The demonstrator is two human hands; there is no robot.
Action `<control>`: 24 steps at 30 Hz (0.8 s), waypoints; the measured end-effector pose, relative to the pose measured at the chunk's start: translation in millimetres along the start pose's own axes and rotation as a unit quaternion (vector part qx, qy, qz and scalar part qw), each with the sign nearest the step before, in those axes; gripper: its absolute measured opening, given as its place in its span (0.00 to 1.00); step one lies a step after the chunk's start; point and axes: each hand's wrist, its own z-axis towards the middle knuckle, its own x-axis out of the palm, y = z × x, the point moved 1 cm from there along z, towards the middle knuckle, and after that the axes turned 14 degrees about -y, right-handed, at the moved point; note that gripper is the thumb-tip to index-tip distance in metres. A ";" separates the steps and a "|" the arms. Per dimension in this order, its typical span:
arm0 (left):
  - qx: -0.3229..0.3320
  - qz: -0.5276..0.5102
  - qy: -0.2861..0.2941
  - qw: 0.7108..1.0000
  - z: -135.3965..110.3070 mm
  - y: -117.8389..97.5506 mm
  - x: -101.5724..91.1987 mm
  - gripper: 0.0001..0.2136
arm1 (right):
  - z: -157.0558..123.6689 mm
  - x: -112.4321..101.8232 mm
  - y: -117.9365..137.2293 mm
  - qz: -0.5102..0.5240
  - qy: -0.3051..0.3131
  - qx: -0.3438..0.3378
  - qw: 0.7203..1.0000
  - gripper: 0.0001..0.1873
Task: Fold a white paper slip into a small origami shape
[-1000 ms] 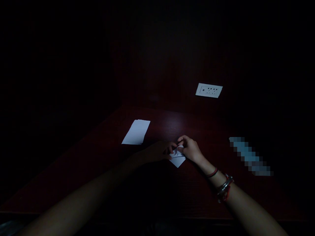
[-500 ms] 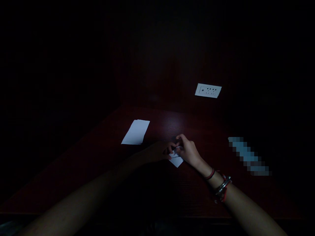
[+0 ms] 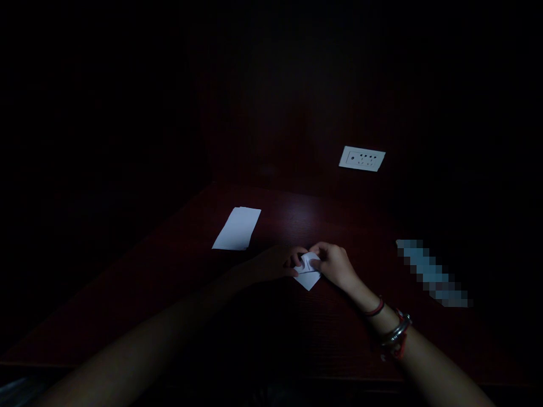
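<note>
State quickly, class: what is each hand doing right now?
Left hand: fingers curled against the paper at its left edge; too dark to tell the grip.
Right hand: closed, pinching the paper's top fold.

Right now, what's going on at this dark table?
A person is working a small white paper with both bare hands on the dark reddish table. The left hand presses on its left side, while the right hand, bracelets on the wrist, pinches its upper part. A second white sheet lies flat farther back to the left, untouched. A socket plate sits on the wall behind.
</note>
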 end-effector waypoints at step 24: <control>-0.016 -0.020 0.029 0.999 -6.2 2.7 -11.4 0.16 | -3.1 -7.4 4.2 0.045 0.154 -0.109 0.981 0.09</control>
